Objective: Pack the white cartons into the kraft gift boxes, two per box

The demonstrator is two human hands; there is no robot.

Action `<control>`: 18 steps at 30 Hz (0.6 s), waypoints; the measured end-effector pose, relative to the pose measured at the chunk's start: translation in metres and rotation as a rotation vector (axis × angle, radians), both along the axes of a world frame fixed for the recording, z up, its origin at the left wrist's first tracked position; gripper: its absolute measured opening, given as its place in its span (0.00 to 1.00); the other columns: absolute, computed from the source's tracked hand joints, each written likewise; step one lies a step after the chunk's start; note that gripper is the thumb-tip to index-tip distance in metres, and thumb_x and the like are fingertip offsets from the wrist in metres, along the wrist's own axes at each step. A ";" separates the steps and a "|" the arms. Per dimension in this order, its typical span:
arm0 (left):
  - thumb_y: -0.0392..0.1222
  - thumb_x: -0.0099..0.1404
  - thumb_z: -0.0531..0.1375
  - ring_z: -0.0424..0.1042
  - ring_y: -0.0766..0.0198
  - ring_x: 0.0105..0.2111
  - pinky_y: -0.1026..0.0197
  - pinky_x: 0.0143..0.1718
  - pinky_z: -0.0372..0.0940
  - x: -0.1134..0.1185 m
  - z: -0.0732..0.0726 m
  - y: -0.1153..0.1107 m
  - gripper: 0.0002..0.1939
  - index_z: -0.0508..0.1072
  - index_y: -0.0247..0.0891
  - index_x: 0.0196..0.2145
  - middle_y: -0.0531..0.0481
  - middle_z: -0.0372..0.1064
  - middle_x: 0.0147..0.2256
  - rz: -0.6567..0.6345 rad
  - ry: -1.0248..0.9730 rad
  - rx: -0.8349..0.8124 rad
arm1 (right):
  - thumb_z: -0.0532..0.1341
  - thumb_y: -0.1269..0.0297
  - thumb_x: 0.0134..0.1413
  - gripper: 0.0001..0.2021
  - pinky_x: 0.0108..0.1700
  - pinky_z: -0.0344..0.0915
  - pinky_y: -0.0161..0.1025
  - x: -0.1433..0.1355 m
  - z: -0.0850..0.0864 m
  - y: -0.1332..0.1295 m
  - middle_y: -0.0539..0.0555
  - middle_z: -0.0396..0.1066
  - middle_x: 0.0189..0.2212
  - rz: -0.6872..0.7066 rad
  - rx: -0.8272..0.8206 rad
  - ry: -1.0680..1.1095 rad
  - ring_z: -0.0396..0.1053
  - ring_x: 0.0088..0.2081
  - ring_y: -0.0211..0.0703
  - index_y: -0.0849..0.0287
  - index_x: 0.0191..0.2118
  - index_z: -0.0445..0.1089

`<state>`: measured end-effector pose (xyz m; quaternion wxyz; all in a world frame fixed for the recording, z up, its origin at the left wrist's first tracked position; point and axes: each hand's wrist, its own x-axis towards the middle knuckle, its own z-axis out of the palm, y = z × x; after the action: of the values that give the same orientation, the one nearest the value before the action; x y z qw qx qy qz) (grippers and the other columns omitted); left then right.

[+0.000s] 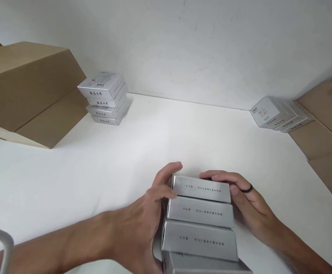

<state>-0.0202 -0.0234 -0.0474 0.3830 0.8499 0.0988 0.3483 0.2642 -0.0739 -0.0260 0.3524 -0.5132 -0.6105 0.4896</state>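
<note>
Several silver cardboard boxes [198, 239] with small dark print along their narrow sides are lined up at the bottom middle of the head view. My left hand [141, 217] spans their left ends, thumb toward the near box and fingers curled at the far ones. At the far right corner, my right hand [250, 203], with a dark ring on one finger, grips the farthest box [201, 189], its fingers along the back side and thumb against the right end. The nearest box [206, 264] is cut off by the lower edge of the view.
A stack of similar silver boxes [103, 95] stands at the back left beside a large brown carton [37, 87]. More silver boxes [280, 114] lean by brown cardboard [323, 133] at right. Behind the white tabletop [154, 133] rises a wall [183, 49]. A grey curved bar [7, 243] shows lower left.
</note>
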 end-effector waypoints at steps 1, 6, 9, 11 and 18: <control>0.59 0.38 0.79 0.30 0.28 0.72 0.29 0.70 0.43 0.001 0.000 0.001 0.72 0.35 0.58 0.67 0.42 0.45 0.55 -0.014 -0.018 -0.036 | 0.48 0.49 0.71 0.16 0.67 0.63 0.55 0.001 0.001 0.001 0.49 0.68 0.62 -0.013 0.023 -0.019 0.62 0.65 0.50 0.35 0.57 0.67; 0.44 0.42 0.77 0.48 0.35 0.67 0.39 0.60 0.64 0.005 0.007 0.006 0.63 0.41 0.56 0.64 0.40 0.44 0.59 -0.058 -0.079 -0.205 | 0.53 0.32 0.61 0.34 0.70 0.55 0.63 0.014 0.007 0.001 0.52 0.56 0.70 0.078 0.014 0.062 0.54 0.71 0.58 0.34 0.69 0.51; 0.36 0.46 0.73 0.59 0.43 0.61 0.44 0.55 0.69 0.005 0.015 0.007 0.59 0.41 0.55 0.64 0.40 0.45 0.60 -0.017 -0.062 -0.256 | 0.69 0.27 0.37 0.62 0.73 0.44 0.69 0.016 0.007 -0.004 0.53 0.39 0.76 0.153 0.010 0.015 0.42 0.74 0.66 0.30 0.71 0.29; 0.34 0.50 0.71 0.64 0.48 0.57 0.46 0.52 0.71 0.005 0.019 0.007 0.59 0.38 0.56 0.66 0.40 0.49 0.59 -0.012 -0.010 -0.286 | 0.77 0.34 0.28 0.73 0.72 0.39 0.72 0.008 0.005 -0.007 0.53 0.29 0.76 0.146 0.012 -0.037 0.34 0.75 0.68 0.28 0.70 0.22; 0.35 0.50 0.72 0.46 0.33 0.70 0.23 0.69 0.41 0.005 0.014 0.007 0.71 0.21 0.53 0.71 0.36 0.47 0.65 -0.002 0.145 -0.204 | 0.77 0.51 0.45 0.65 0.64 0.66 0.62 -0.028 -0.001 0.001 0.55 0.35 0.73 0.257 0.128 -0.089 0.50 0.71 0.59 0.27 0.70 0.22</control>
<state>-0.0151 -0.0168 -0.0333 0.4598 0.8294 0.1603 0.2737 0.2361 -0.0727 -0.0267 0.2916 -0.4286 -0.7160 0.4677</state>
